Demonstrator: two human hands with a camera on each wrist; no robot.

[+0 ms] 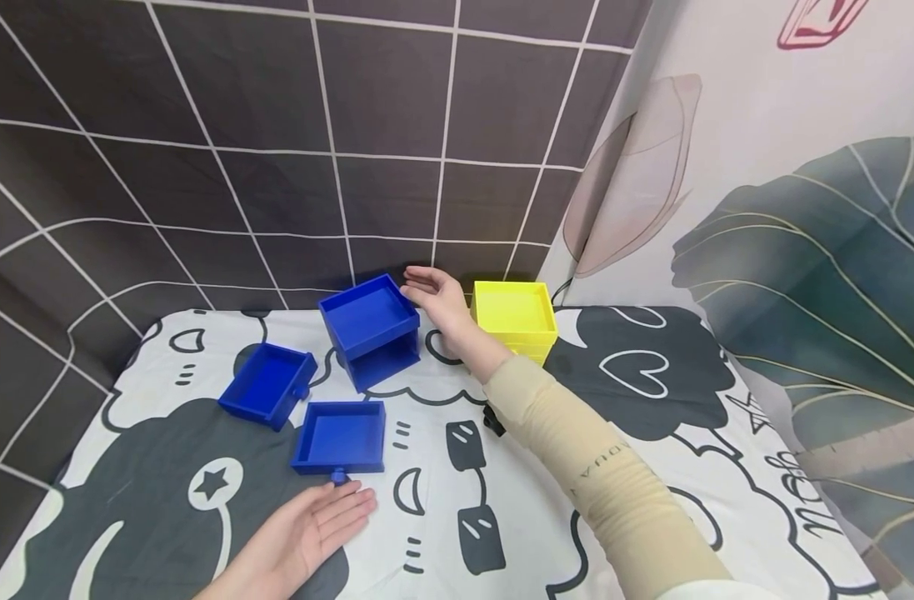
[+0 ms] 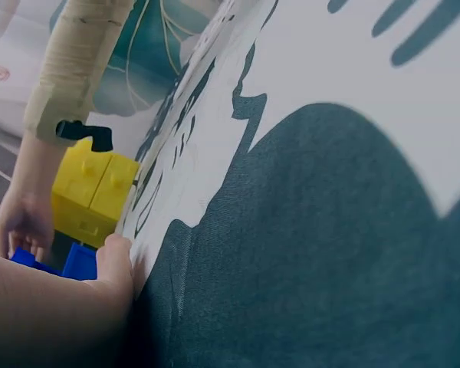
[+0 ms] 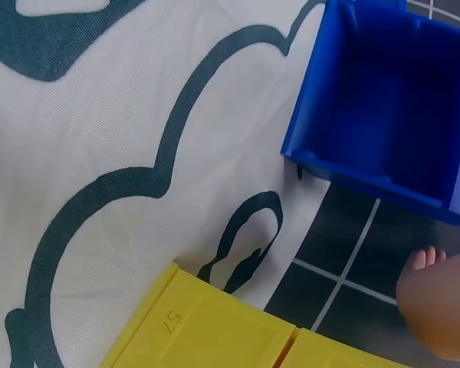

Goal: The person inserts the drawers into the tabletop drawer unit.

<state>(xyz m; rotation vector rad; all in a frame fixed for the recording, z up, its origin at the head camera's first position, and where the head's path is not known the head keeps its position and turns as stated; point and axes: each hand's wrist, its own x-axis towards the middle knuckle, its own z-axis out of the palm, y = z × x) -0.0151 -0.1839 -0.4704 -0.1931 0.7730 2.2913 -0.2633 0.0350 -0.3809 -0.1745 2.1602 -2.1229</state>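
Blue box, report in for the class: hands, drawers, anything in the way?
Right hand beside blue box, contact unclear; left hand empty, by near drawer. Near drawer and far drawer both out on cloth. Box's front open, nothing seen blocking it.

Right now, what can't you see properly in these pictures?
Head view: the yellow box, its front partly hidden by the right arm.
Head view: the small black thing, partly covered by that arm, too small to name.
Left wrist view: the blue things, mostly hidden by the left hand.
Right wrist view: the blue cabinet, cut off by the top and right edges; the right hand, by the right edge.
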